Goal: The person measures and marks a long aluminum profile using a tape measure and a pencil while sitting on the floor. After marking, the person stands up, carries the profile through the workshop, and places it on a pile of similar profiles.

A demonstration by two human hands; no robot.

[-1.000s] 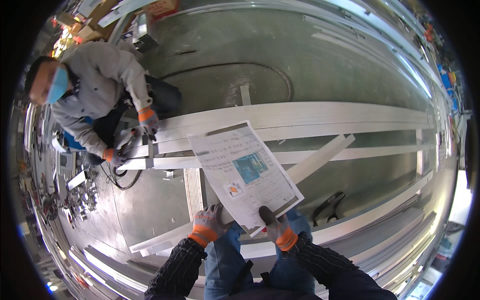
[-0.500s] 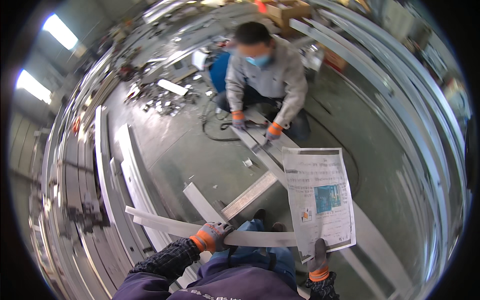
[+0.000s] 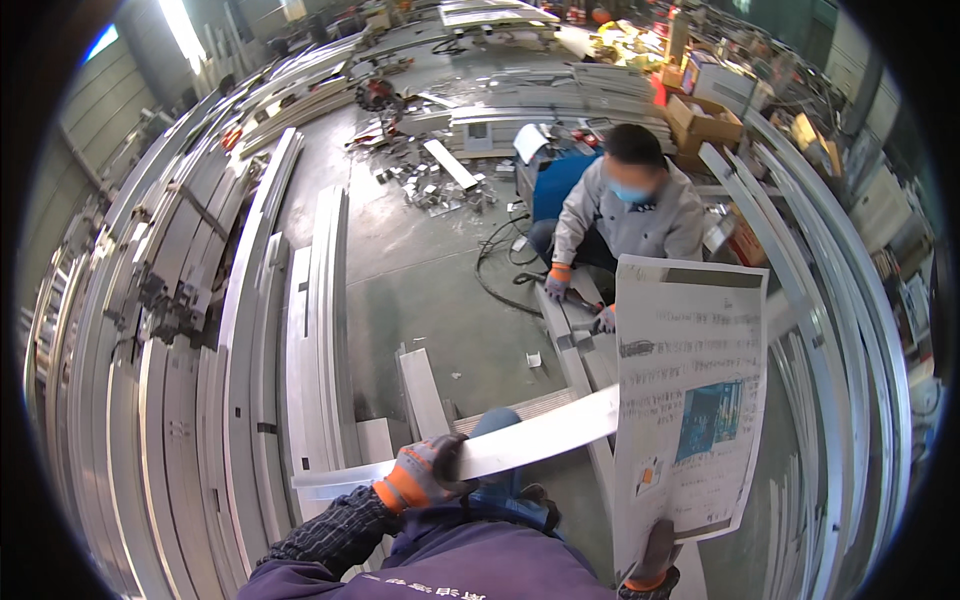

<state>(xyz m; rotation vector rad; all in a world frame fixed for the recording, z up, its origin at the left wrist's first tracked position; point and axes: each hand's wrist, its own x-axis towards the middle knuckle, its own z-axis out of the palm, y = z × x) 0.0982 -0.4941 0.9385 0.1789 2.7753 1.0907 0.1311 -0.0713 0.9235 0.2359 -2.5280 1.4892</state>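
The strip (image 3: 548, 432) is swinging, its length now slanting forward-right behind the sheet (image 3: 690, 345); nearer left hand (image 3: 428, 472) is gripping it; right hand (image 3: 655, 552) is pinching the sheet.

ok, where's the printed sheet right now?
In the head view, the printed sheet is right of centre, below the co-worker, its lower end held in the person's right hand; the pale strip runs behind its left edge.

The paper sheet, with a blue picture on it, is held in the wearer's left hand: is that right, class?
Wrong side: the head view shows the paper sheet, with a blue picture on it, held in the right hand.
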